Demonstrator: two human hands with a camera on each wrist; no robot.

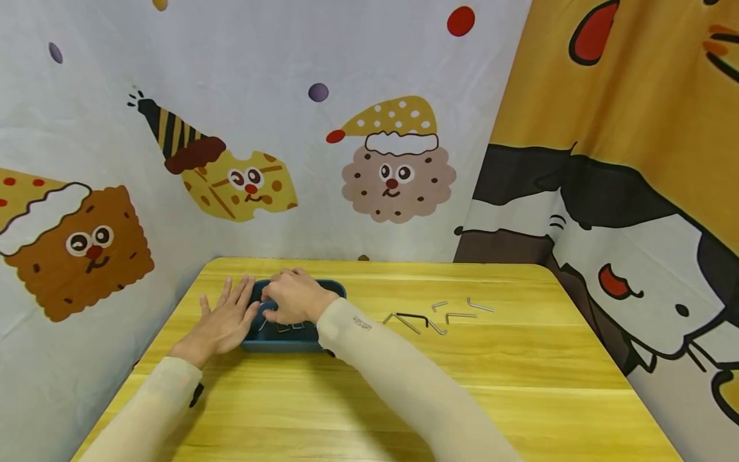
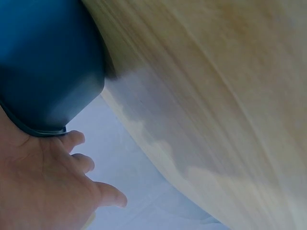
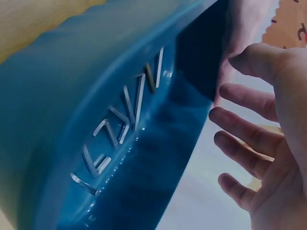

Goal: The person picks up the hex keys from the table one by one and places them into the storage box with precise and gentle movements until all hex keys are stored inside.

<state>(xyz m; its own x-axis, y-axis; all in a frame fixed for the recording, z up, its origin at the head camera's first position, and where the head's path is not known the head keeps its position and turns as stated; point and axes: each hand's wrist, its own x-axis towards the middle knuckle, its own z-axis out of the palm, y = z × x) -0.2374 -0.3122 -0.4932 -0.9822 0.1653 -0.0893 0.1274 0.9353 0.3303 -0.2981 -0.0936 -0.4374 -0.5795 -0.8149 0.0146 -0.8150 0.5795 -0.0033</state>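
A blue plastic tray (image 1: 283,347) stands on the left part of the table. Several silvery L-shaped hex keys (image 3: 139,103) lie spread along its bottom in the right wrist view, one of them a duller bronze tone. My left hand (image 1: 222,322) rests against the tray's left side with straight, spread fingers; in the left wrist view the palm (image 2: 48,187) meets the tray's rim. Over the tray's interior is my right hand (image 1: 297,296), its fingers loosely bent and apart in the right wrist view, with nothing seen between them.
Right of the tray, several more hex keys lie on the yellow wood-grain table (image 1: 369,398), including a silvery one (image 1: 462,315) and a black one (image 1: 412,316). A printed cloth (image 1: 260,51) hangs behind the table's far edge and along both sides.
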